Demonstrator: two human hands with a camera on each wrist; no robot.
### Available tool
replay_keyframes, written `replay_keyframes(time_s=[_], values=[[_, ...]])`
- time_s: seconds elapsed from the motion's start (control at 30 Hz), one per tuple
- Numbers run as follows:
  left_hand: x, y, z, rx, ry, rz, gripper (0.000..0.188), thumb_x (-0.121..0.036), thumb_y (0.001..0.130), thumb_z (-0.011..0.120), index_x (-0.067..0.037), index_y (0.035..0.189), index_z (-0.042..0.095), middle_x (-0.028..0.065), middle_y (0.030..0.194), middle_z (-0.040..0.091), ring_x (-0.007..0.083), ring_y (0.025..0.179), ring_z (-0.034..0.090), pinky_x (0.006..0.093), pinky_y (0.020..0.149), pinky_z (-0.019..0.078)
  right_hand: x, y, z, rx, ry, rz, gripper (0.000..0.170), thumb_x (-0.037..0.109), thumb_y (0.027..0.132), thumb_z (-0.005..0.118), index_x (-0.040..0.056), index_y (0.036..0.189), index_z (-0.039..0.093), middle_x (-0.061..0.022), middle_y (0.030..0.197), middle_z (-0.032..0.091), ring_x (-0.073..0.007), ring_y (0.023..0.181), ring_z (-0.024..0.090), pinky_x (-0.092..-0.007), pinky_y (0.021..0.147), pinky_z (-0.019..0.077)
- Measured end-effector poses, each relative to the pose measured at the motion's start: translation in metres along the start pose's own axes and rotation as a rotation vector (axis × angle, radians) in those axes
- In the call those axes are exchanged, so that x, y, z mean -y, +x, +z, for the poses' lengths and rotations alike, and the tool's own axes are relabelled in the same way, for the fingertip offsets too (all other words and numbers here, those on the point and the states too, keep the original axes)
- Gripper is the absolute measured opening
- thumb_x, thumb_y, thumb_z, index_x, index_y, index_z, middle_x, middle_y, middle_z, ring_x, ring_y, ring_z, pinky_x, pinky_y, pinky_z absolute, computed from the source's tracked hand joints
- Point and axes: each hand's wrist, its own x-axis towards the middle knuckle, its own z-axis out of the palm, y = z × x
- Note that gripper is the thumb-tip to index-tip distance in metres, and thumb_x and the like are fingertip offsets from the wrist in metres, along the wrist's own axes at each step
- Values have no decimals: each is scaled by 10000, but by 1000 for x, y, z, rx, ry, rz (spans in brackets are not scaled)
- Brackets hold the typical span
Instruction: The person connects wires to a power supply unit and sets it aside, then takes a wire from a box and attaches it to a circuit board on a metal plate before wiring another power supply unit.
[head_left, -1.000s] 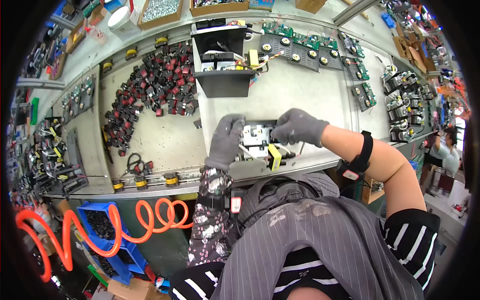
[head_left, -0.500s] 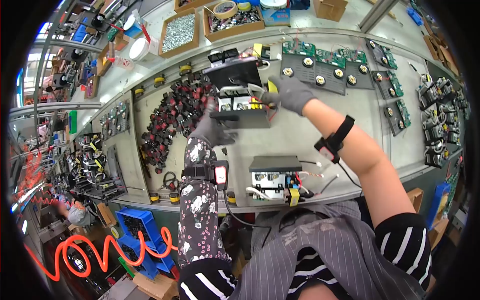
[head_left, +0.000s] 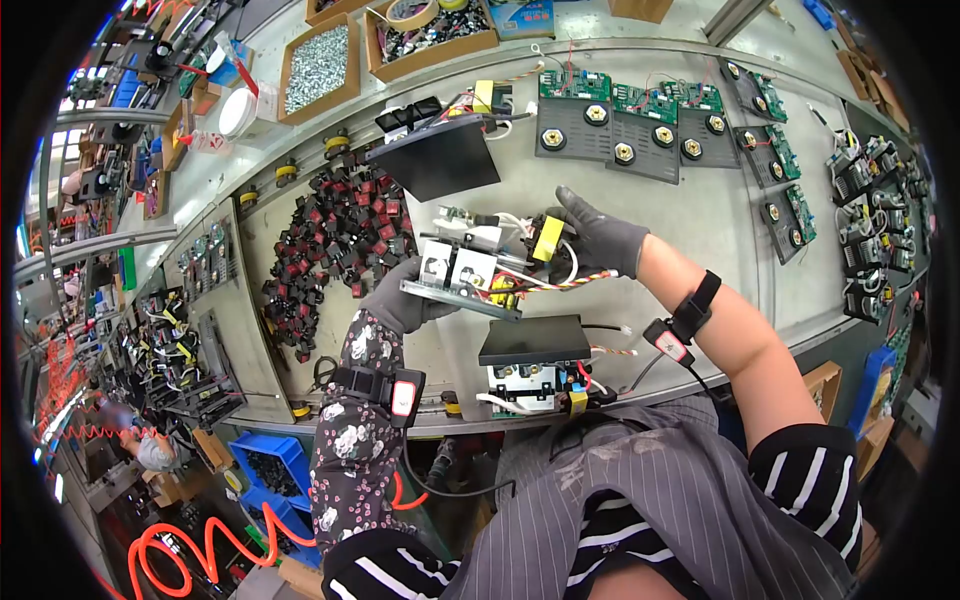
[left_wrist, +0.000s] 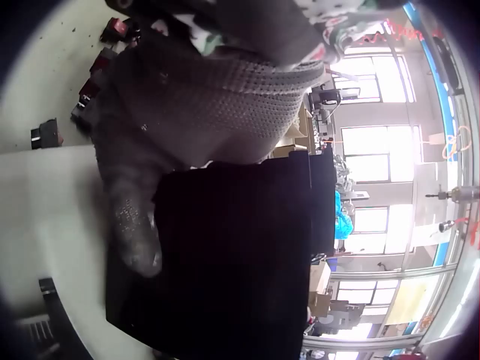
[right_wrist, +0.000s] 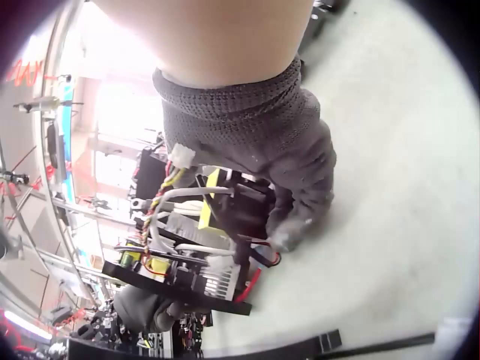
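Both gloved hands hold a wired electronic assembly, tilted above the table, with pale metal heat sinks, a yellow-taped block and twisted wires. My left hand grips its left end; in the left wrist view the thumb lies across its black panel. At the opposite end, by the yellow-taped block, my right hand curls its fingers round the black part, as the right wrist view shows. A similar assembly with a black cover rests near the front edge. Farther back stands another black-panelled assembly.
A heap of red-and-black switches lies to the left. Circuit boards on black plates line the back right, and more wired units stand at far right. Behind are boxes of small parts. An orange coiled hose hangs low left.
My hands went from the front assembly to one at the back. They have since lifted that one and brought it nearer my body, tilted. The front assembly stays on the table.
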Motion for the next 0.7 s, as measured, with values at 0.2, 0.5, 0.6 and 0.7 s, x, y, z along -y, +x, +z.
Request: replay_keyframes(time_s=[0.2,0.5,0.6,0.7], values=[[3,-28,24,107,107,255,463,-45,844,548,-8,1299,471,68,1042,654,127,799,668,237,627,546,0,-8,13,-184,-142,-235,484,385,889,606,93,1238,443,-69,977,630,-182,848,653,-347,671,574],[-42,-33,60,-136,396,881,620,179,749,511,15,1335,393,102,1160,604,146,989,625,246,774,541,44,-60,51,-118,-570,-717,691,37,718,745,89,1297,372,-85,1145,535,-159,1019,574,-305,872,501],[-27,-11,58,1,295,1089,566,98,807,631,0,1314,401,110,1192,586,174,1069,597,293,912,517,25,-49,40,-161,-703,-972,605,23,691,766,72,1197,439,-79,1081,531,-134,963,561,-280,833,496],[-16,18,43,-28,289,1176,411,-1,848,649,-11,1207,450,103,1121,615,168,1002,622,291,881,518,1,-40,15,-217,-989,-1129,554,27,688,774,84,1142,463,-104,1146,503,-167,1011,556,-286,838,498]])
